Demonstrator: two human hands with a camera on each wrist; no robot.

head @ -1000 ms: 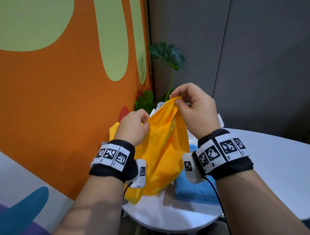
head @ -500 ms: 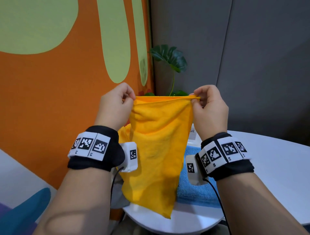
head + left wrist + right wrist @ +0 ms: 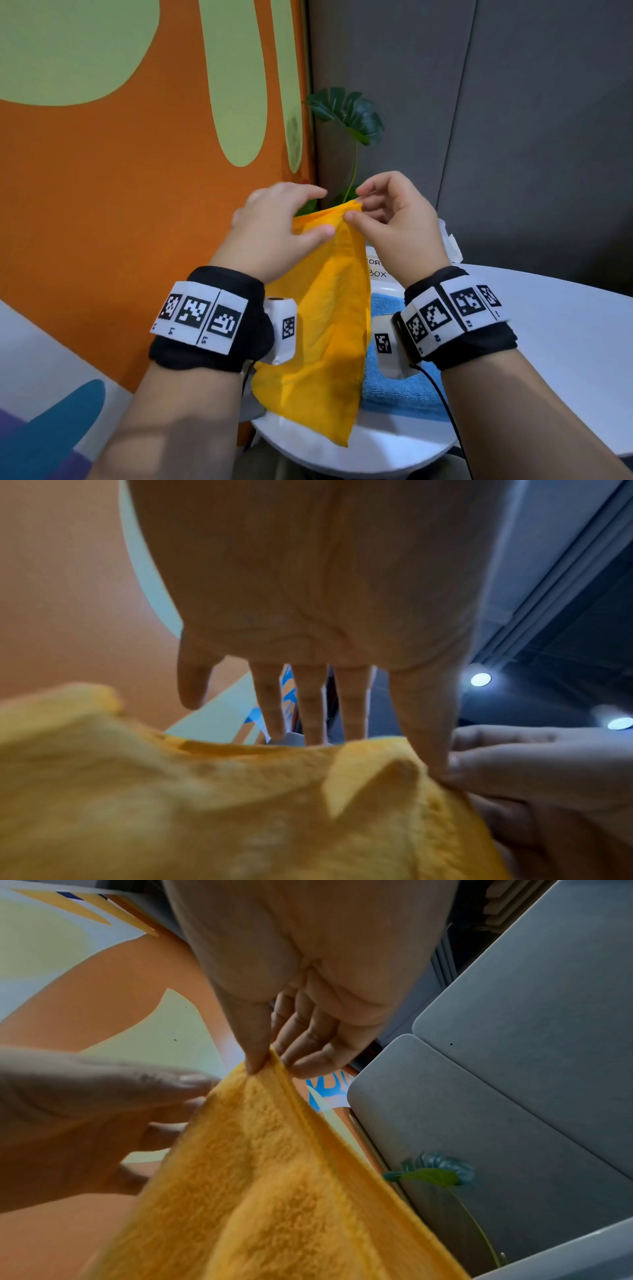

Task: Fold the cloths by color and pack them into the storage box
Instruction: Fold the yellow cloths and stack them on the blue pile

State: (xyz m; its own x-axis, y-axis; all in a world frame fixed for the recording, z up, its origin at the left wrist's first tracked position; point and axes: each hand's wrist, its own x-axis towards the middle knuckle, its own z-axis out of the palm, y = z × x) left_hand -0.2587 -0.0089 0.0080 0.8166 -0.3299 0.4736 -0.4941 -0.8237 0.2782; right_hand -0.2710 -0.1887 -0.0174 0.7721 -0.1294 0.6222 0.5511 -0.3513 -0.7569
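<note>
Yellow cloth up in the air, blue cloth and box behind it.

I see the yellow cloth (image 3: 325,329) hanging doubled over, its top corners brought together, its lower tip over the counter's (image 3: 548,342) near edge. The blue cloth (image 3: 383,387) lies folded flat on the counter behind it. The white box (image 3: 380,270) stands past that, mostly hidden.

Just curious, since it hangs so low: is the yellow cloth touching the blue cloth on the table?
Cannot tell. In the head view the yellow cloth hangs in front of the blue cloth and hides its edge; no view shows contact or a gap between them.
</note>
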